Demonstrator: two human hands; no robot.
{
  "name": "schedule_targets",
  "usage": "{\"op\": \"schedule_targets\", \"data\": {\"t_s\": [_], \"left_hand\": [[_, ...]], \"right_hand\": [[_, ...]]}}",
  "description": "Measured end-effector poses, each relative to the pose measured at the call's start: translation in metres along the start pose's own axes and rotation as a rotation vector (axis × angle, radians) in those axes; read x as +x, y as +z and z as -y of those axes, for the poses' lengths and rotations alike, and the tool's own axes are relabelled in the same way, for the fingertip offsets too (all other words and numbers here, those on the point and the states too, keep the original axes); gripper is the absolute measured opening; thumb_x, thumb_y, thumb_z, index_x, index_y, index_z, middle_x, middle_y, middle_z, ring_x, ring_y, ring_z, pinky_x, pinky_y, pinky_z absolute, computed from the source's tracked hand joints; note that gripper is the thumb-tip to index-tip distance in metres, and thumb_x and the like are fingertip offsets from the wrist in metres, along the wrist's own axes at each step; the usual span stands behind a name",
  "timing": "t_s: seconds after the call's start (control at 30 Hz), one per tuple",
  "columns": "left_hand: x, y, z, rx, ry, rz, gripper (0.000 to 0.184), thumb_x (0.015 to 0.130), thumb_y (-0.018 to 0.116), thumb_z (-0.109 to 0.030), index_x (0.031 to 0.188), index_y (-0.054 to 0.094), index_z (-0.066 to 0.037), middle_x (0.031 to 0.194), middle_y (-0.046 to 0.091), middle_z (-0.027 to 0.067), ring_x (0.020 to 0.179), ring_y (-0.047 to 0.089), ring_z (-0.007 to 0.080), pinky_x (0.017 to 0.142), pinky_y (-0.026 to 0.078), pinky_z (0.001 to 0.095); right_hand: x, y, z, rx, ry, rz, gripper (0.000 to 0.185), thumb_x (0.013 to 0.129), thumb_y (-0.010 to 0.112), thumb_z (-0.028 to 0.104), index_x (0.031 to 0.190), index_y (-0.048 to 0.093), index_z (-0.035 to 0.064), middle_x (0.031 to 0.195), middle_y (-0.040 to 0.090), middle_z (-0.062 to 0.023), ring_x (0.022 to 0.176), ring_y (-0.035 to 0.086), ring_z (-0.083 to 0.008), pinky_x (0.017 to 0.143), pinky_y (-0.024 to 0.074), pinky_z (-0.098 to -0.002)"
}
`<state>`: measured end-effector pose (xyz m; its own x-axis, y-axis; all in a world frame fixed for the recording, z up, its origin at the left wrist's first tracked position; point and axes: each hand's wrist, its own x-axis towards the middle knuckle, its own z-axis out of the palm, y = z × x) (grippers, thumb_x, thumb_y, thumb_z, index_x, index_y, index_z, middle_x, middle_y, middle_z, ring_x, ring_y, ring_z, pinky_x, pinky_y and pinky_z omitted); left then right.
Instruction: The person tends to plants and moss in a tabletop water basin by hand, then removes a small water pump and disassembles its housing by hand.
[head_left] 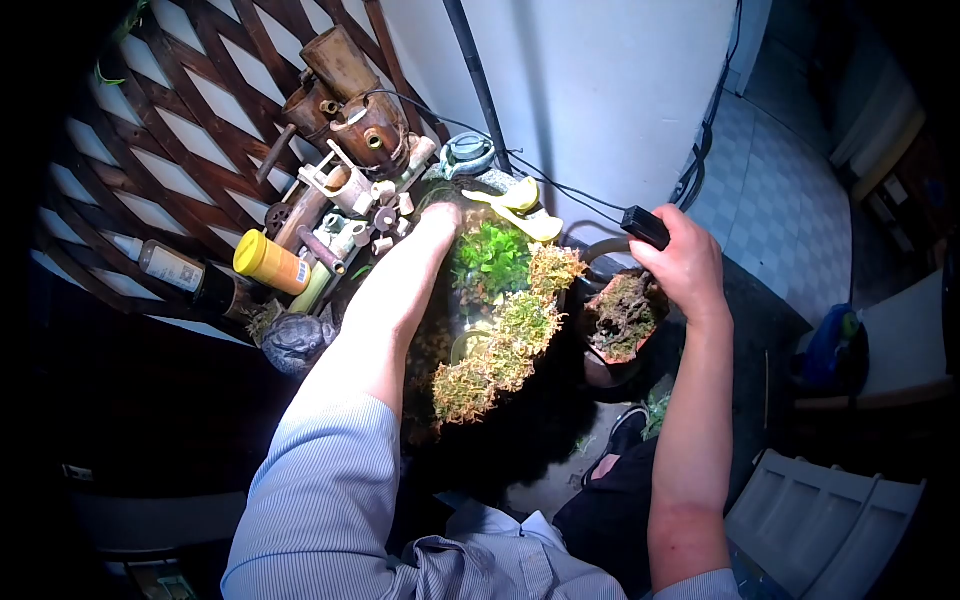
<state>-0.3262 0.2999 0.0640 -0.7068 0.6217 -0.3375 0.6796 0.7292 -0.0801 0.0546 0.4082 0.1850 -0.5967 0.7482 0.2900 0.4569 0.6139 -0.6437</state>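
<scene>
My left arm reaches down into a planted water basin (420, 345), past its far left rim. Of my left hand (441, 213) only the wrist end shows; its fingers are hidden in the dark water. Bright green leaves (492, 258) grow beside it, and a mossy strip (510, 340) lines the near right edge. My right hand (682, 262) is closed around a small black rectangular block (646, 228), held above the basin's right side. Thin black cables run near the block. Below that hand sits a pot with a moss-covered rock (625, 315).
Bamboo pieces (370, 130) and small fittings crowd the left ledge, with a yellow-lidded jar (272, 262) and a dark bottle (215, 290). Yellow ornaments (520, 205) sit on the far rim. A black pole (475, 75) stands by the white wall (600, 90).
</scene>
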Motion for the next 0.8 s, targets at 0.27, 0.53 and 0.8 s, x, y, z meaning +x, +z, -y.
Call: {"op": "schedule_targets", "data": {"t_s": [0.27, 0.53, 0.8], "left_hand": [[0.031, 0.025, 0.028, -0.042, 0.066, -0.055, 0.043, 0.075, 0.068, -0.043, 0.102, 0.069, -0.009, 0.108, 0.065, 0.0163, 0.104, 0.061, 0.029, 0.086, 0.049, 0.0387], [0.016, 0.024, 0.016, -0.055, 0.047, -0.33, 0.043, 0.075, 0.07, -0.042, 0.097, 0.069, -0.006, 0.1, 0.067, 0.0155, 0.093, 0.065, 0.0311, 0.081, 0.05, 0.0428], [0.002, 0.001, 0.001, -0.151, 0.196, -0.171, 0.045, 0.073, 0.069, -0.05, 0.099, 0.07, -0.014, 0.099, 0.068, 0.0124, 0.091, 0.064, 0.0316, 0.081, 0.051, 0.0414]], "right_hand": [[0.0, 0.001, 0.002, 0.003, -0.014, -0.012, 0.027, 0.069, 0.069, 0.024, 0.089, 0.062, 0.0071, 0.077, 0.065, -0.0113, 0.075, 0.064, -0.0286, 0.066, 0.0476, -0.0368], [0.0, 0.003, 0.001, -0.006, -0.036, -0.011, 0.027, 0.069, 0.069, 0.023, 0.09, 0.062, 0.0065, 0.077, 0.065, -0.0111, 0.074, 0.064, -0.0282, 0.066, 0.0477, -0.036], [0.001, 0.005, -0.001, -0.009, -0.041, -0.012, 0.028, 0.069, 0.069, 0.022, 0.09, 0.062, 0.0062, 0.077, 0.065, -0.0115, 0.074, 0.064, -0.0277, 0.066, 0.0481, -0.0356]]}}
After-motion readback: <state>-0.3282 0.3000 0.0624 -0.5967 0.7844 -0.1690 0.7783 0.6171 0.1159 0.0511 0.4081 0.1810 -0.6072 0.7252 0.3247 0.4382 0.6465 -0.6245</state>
